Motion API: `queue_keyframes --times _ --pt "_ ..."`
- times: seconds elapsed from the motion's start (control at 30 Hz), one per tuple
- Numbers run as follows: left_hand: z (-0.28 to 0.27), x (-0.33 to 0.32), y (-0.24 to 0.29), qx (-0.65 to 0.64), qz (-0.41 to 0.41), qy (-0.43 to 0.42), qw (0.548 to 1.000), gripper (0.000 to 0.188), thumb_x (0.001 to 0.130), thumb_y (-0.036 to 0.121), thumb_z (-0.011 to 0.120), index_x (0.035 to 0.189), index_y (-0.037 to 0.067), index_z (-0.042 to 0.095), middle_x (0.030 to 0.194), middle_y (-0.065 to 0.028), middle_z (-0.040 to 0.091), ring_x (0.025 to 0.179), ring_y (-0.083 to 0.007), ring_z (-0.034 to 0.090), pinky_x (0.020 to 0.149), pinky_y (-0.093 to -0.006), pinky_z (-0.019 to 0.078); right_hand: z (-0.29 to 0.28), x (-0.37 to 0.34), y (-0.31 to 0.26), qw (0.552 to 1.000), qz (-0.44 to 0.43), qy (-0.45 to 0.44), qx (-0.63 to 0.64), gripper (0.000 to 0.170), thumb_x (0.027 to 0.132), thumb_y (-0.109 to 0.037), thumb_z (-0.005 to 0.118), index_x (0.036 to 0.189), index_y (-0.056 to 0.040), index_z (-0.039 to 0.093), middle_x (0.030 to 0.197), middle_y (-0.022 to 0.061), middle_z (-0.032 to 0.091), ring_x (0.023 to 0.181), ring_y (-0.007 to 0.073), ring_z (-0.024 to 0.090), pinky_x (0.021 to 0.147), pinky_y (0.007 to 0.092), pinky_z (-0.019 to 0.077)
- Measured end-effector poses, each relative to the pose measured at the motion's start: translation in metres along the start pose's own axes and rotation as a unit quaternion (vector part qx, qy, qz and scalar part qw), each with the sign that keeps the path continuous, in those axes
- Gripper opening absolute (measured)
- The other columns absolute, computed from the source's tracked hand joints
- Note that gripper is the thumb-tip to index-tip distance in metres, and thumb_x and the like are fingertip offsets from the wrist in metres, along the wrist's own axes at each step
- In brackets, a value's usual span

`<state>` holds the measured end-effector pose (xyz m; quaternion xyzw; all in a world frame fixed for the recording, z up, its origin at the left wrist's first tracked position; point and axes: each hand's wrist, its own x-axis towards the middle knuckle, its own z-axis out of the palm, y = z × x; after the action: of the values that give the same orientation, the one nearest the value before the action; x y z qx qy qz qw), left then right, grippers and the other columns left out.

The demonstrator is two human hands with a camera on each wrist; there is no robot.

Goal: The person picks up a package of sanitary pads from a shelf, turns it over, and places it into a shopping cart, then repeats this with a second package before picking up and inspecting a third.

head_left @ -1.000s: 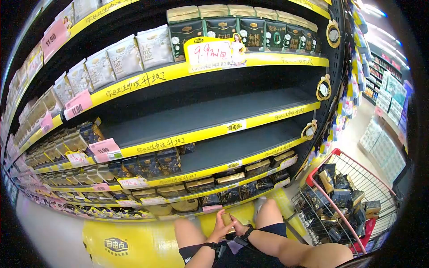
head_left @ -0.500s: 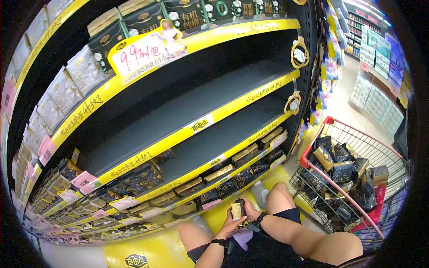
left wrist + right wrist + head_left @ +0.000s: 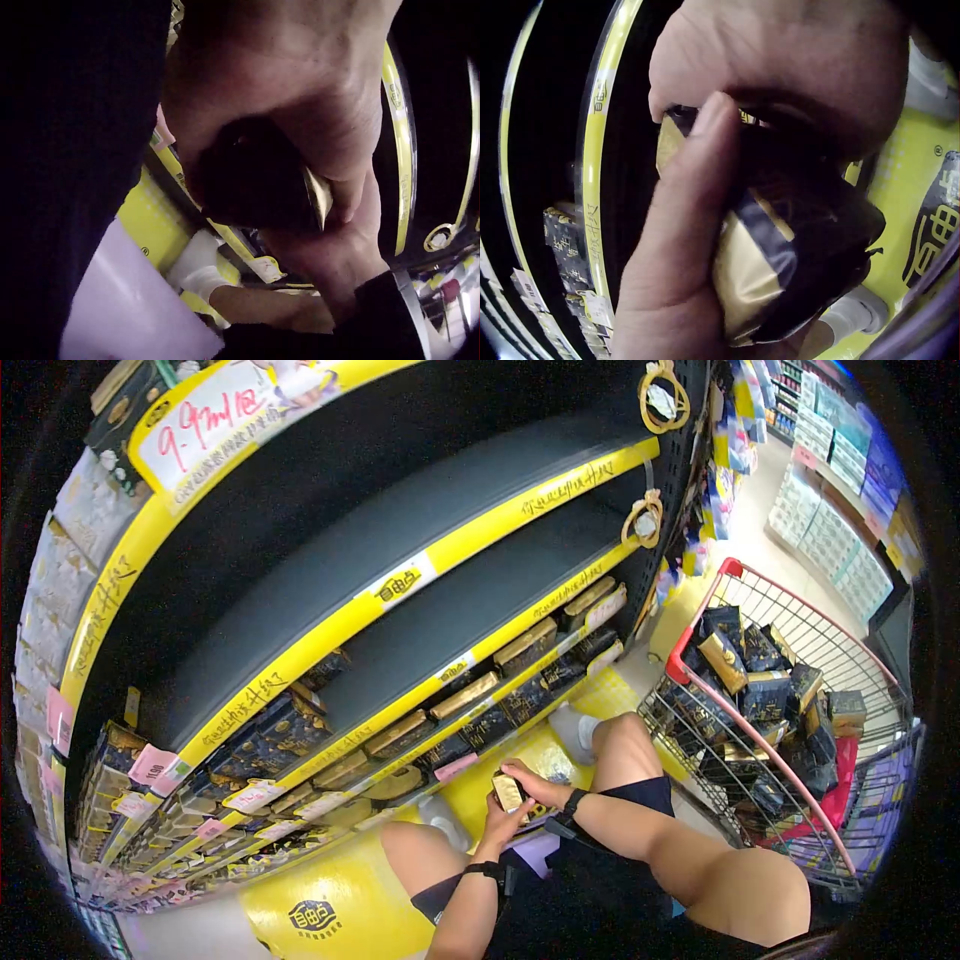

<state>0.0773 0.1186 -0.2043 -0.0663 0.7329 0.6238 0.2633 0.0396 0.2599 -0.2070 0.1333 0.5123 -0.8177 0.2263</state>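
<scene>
Both hands hold one small black and gold packet [image 3: 508,792], low in front of the body. In the head view the left hand [image 3: 501,824] grips it from below, and the right hand [image 3: 538,787] has its fingers round the upper right side. The left wrist view shows the left hand [image 3: 285,82] curled over the dark packet [image 3: 259,180], with the right hand [image 3: 337,244] beneath. In the right wrist view the left hand's thumb lies across the packet [image 3: 757,262], whose gold end faces the camera; the right hand [image 3: 780,67] covers its far side.
Shelves with yellow edges [image 3: 395,582] run along the left and front, holding dark and gold packets [image 3: 465,696] low down. A wire cart [image 3: 790,785] with a red handle stands at the right, with several similar packets [image 3: 768,692] inside. The person's bent knees flank the hands.
The head view has swung down and tilted, so the shelves sit higher and further left. Both hands keep hold of the packet, whose gold face has turned more into view since a second ago.
</scene>
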Motion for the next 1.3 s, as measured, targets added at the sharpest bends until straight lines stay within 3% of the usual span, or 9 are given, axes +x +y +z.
queue_keyframes --times 0.1,0.2,0.27,0.47,0.53,0.6,0.77,1.07,1.3 --pt "0.000 0.003 -0.001 -0.068 0.017 -0.039 0.997 0.100 0.074 0.028 0.090 0.144 -0.005 0.026 0.138 -0.0211 0.046 0.126 -0.0285 0.052 0.102 -0.0383 0.0481 -0.004 0.003 0.002 0.994 -0.075 0.014 -0.081 0.048 0.103 -0.048 0.049 0.120 -0.0040 0.053 0.113 0.0101 0.059 0.101 0.0184 0.059 0.090 0.0306 0.0491" --pt "0.010 -0.005 0.010 0.088 0.135 0.016 0.987 0.110 0.073 0.030 0.091 0.149 -0.004 0.018 0.142 -0.0228 0.036 0.132 -0.0334 0.043 0.107 -0.0423 0.0442 -0.014 0.005 -0.010 1.000 -0.012 -0.005 0.004 0.046 0.102 -0.051 0.048 0.113 -0.0064 0.056 0.096 0.0070 0.063 0.083 0.0170 0.063 0.074 0.0308 0.0532" --pt "0.012 -0.001 0.001 0.159 0.121 0.024 0.980 0.117 0.073 0.033 0.090 0.152 -0.001 0.012 0.144 -0.0239 0.030 0.134 -0.0360 0.040 0.109 -0.0450 0.0422 -0.015 0.005 -0.008 0.996 -0.031 0.057 0.065 0.045 0.102 -0.053 0.047 0.105 -0.0086 0.058 0.085 0.0053 0.063 0.071 0.0180 0.063 0.064 0.0332 0.0531" --pt "0.018 -0.013 0.029 0.003 0.094 -0.020 0.995 0.102 0.075 0.016 0.088 0.148 0.003 0.018 0.138 -0.0216 0.047 0.124 -0.0303 0.054 0.104 -0.0411 0.0471 -0.015 -0.006 -0.017 0.983 -0.030 0.048 0.175 0.048 0.105 -0.048 0.042 0.117 -0.0068 0.063 0.098 0.0072 0.069 0.081 0.0192 0.066 0.075 0.0329 0.0553" --pt "0.018 -0.014 0.027 -0.033 0.124 -0.028 0.991 0.104 0.075 0.017 0.088 0.149 0.002 0.018 0.142 -0.0232 0.045 0.128 -0.0313 0.052 0.105 -0.0415 0.0461 -0.028 0.003 -0.006 0.988 -0.150 0.040 -0.018 0.045 0.106 -0.039 0.042 0.117 -0.0013 0.065 0.110 0.0093 0.066 0.102 0.0213 0.062 0.096 0.0340 0.0467" --pt "0.012 -0.014 0.026 -0.005 0.123 -0.049 0.991 0.108 0.073 0.017 0.088 0.152 0.001 0.017 0.144 -0.0225 0.042 0.133 -0.0320 0.047 0.109 -0.0425 0.0425 -0.031 0.004 -0.004 0.972 -0.205 0.074 -0.092 0.043 0.105 -0.035 0.043 0.112 0.0009 0.066 0.111 0.0100 0.065 0.106 0.0220 0.060 0.098 0.0347 0.0439" --pt "0.008 -0.017 0.038 0.064 0.219 -0.062 0.972 0.129 0.062 0.022 0.094 0.157 -0.001 0.008 0.150 -0.0208 0.037 0.140 -0.0334 0.038 0.116 -0.0438 0.0338 -0.027 -0.002 -0.007 0.988 -0.115 0.039 -0.094 0.047 0.108 -0.038 0.040 0.116 0.0021 0.063 0.099 0.0066 0.066 0.093 0.0158 0.061 0.087 0.0307 0.0484" --pt "0.008 -0.021 0.036 0.185 0.272 0.025 0.944 0.133 0.062 0.036 0.093 0.157 0.002 0.007 0.154 -0.0249 0.019 0.147 -0.0412 0.019 0.120 -0.0488 0.0241 -0.018 -0.011 -0.020 0.982 -0.167 0.002 -0.093 0.047 0.107 -0.037 0.040 0.128 0.0017 0.059 0.118 0.0117 0.066 0.108 0.0189 0.062 0.097 0.0329 0.0474" --pt "0.008 -0.018 0.035 0.101 0.261 0.010 0.960 0.118 0.074 0.022 0.086 0.158 0.003 0.006 0.152 -0.0219 0.034 0.141 -0.0351 0.037 0.116 -0.0439 0.0335 -0.018 -0.008 -0.016 0.985 -0.148 -0.025 -0.091 0.053 0.108 -0.041 0.030 0.134 -0.0011 0.055 0.117 0.0061 0.066 0.108 0.0162 0.060 0.100 0.0315 0.0442"
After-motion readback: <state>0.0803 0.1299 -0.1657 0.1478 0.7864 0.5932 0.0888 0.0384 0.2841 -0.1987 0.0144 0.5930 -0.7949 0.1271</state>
